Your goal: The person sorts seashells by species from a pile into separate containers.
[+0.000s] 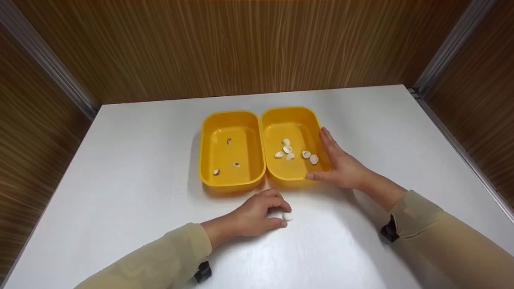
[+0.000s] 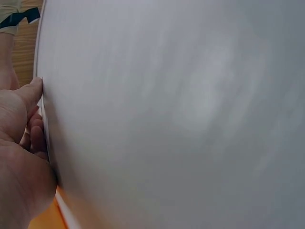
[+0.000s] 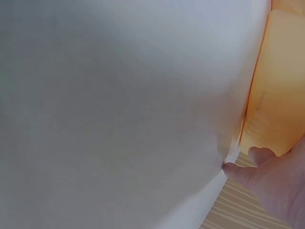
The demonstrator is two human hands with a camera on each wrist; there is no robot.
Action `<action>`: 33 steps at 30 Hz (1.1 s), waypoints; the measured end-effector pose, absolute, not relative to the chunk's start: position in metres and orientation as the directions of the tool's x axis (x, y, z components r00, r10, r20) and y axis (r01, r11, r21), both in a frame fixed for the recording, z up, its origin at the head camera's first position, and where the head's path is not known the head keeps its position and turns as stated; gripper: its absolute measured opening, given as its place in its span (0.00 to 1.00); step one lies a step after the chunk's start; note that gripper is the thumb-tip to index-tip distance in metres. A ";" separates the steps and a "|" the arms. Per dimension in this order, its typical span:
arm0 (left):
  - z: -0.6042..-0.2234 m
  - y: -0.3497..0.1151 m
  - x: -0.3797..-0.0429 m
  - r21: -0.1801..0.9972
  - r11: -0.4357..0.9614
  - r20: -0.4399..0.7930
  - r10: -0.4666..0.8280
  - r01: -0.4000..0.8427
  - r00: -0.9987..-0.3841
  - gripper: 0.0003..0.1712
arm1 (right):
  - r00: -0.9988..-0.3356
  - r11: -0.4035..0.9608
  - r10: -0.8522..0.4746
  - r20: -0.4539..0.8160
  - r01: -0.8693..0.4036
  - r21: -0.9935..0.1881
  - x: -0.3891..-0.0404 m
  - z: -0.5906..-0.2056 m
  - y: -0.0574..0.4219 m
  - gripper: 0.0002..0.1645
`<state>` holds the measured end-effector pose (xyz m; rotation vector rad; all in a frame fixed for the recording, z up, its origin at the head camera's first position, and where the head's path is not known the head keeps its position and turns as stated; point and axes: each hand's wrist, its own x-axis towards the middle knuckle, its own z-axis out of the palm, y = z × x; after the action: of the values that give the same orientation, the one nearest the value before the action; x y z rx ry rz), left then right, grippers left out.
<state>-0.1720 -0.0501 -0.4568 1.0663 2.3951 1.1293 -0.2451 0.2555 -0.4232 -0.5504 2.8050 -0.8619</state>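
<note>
On the white table, just in front of two yellow bins, my left hand (image 1: 257,212) has its thumb and index fingertip on either side of a small white shell (image 1: 287,216), pinching it. The right hand (image 1: 344,168) rests against the near right corner of the right yellow bin (image 1: 287,178), fingers straight along its side and thumb across the front rim. Several pale shells (image 1: 287,149) lie in that bin. In the left wrist view the left hand (image 2: 24,143) is seen edge-on and the shell is hidden. The right hand (image 3: 271,181) shows beside the bin wall in the right wrist view.
The left yellow bin (image 1: 233,185) stands against the right one, with a few small darker shells (image 1: 236,164) spread on its floor. A wood-grain panel (image 1: 241,48) rises behind the white table (image 1: 132,168), with similar panels at both sides.
</note>
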 end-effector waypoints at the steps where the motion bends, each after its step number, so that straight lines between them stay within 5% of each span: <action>1: -0.457 -0.050 -0.171 0.756 0.420 0.054 0.725 0.502 -0.687 0.13 | -0.921 0.766 -0.388 -0.041 -0.298 -0.570 -0.245 -0.424 0.255 0.80; 33: -0.457 -0.047 -0.172 0.766 0.422 0.043 0.719 0.485 -0.694 0.09 | -0.921 0.773 -0.385 -0.057 -0.289 -0.565 -0.244 -0.422 0.255 0.79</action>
<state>-0.1719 -0.0473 -0.4569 1.0429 2.3885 1.1429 -0.2438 0.2555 -0.4217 -0.5361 2.7970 -0.8495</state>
